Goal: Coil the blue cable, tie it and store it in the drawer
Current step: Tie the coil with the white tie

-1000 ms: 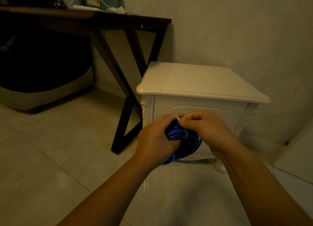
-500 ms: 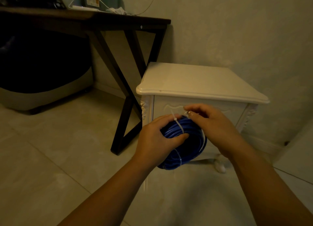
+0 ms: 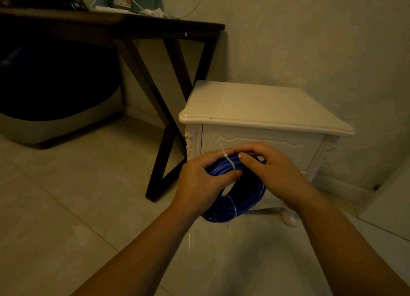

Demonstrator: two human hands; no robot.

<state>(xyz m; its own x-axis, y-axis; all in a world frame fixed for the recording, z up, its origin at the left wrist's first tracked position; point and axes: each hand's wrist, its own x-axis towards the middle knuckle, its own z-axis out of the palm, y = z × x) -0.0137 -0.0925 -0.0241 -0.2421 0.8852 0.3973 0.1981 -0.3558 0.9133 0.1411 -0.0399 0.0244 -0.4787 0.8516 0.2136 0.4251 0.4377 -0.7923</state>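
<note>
Blue is the one bright colour in this dim corner: the blue cable (image 3: 223, 207), a long rubbery lead wound into a thick ring of many turns, is held in the air just in front of the white carved wooden nightstand (image 3: 255, 105).

The coiling looks done. A thin white plastic zip tie (image 3: 228, 162) is cinched round the top of the bundle with its loose tail sticking up, and a second pale tie (image 3: 233, 205) binds the lower part of the ring, so I'd judge the tying finished or nearly so. What is left is the storing. The nightstand's drawer (image 3: 288, 144) sits closed, and the coil hangs in front of it, not inside.

The left hand (image 3: 199, 184) is wrapped round the ring's left side, thumb laid across the strands under the upper tie. The right hand (image 3: 277, 171) curls over the top, thumb tip pressed right beside the tie's head. In this light I can't say for sure whether it pinches the tie itself or only the cable.

The ring stands roughly upright, leaning a little, its open middle turned toward the person. It is slightly oval, the longer way running from upper right down to lower left.
</note>
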